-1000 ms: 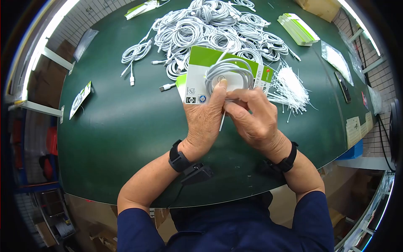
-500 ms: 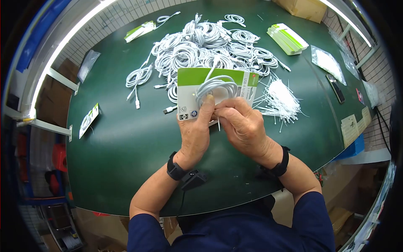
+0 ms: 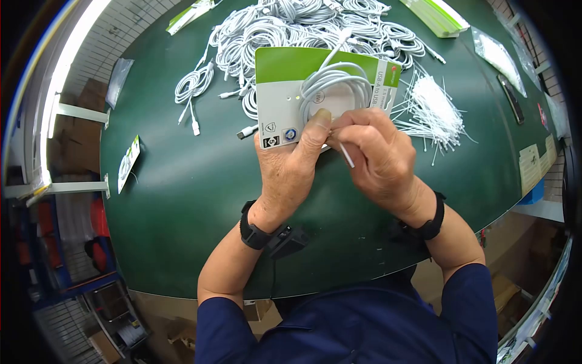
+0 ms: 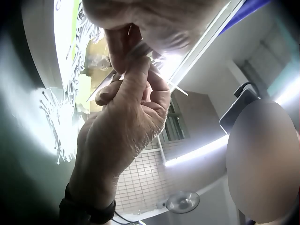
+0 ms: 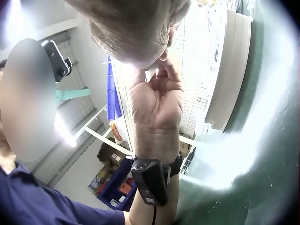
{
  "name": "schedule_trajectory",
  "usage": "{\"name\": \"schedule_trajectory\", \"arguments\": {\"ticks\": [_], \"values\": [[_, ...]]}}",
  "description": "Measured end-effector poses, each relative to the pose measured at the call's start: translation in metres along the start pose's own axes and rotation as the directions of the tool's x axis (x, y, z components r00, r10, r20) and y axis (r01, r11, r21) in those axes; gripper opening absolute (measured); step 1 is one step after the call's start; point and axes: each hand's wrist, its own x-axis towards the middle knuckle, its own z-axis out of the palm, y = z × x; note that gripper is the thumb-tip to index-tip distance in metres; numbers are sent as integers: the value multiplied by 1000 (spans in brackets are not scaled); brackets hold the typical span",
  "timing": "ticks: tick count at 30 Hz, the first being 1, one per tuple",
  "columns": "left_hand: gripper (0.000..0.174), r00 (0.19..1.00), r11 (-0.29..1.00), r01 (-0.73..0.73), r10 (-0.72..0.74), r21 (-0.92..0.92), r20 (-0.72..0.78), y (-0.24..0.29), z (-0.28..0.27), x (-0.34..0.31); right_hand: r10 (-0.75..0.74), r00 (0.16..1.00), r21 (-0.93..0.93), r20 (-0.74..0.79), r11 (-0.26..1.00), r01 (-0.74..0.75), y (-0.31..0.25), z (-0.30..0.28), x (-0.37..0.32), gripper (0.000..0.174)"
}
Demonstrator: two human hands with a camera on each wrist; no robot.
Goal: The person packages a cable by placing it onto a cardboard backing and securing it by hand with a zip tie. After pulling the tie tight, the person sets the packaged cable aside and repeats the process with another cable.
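In the head view, the left hand holds a green and white printed card from below, its thumb pressing a coiled white cable against the card's face. Beside that thumb, the right hand pinches a thin white tie at the lower edge of the coil; the tie's end points down and to the right. In the left wrist view the tie's end sticks out past the right hand's fingers. The left hand's fingers behind the card are hidden.
Beyond the card lies a large heap of white cables. Loose white ties are at its right, with stacked cards, a plastic bag and a phone farther off. Another carded cable lies at the left.
Both hands and the card appear higher in the head view, which has itself shifted. The tie's end has swung from pointing nearly straight down to slanting down and right.
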Motion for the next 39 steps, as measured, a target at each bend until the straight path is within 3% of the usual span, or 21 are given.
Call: {"name": "schedule_trajectory", "arguments": {"ticks": [16, 20, 23, 25, 28, 39], "values": [[24, 994, 982, 89, -99, -166, -54, -5, 12, -5, -59, 998, -32, -33, 998, 58, 4, -8, 4, 22], [48, 990, 985, 131, -136, -115, -36, -10, 5, -7, -43, 999, -63, -30, 997, 41, 0, -5, 2, 20], [38, 992, 987, 104, -112, -122, -57, -9, 7, -7, -25, 999, -81, -25, 996, 23, -2, -4, -2, 20], [22, 993, 988, 60, -74, -144, -93, -9, 11, -6, -34, 999, -60, -27, 998, 32, 0, -3, -4, 22], [24, 994, 995, 28, -37, -91, -102, -9, 8, -6, -89, 995, -51, -33, 995, 87, 0, -4, -2, 23], [43, 994, 974, 41, -63, -221, -90, -6, 7, -3, -152, 988, -7, 16, 988, 152, -15, -5, -5, 21]]}}
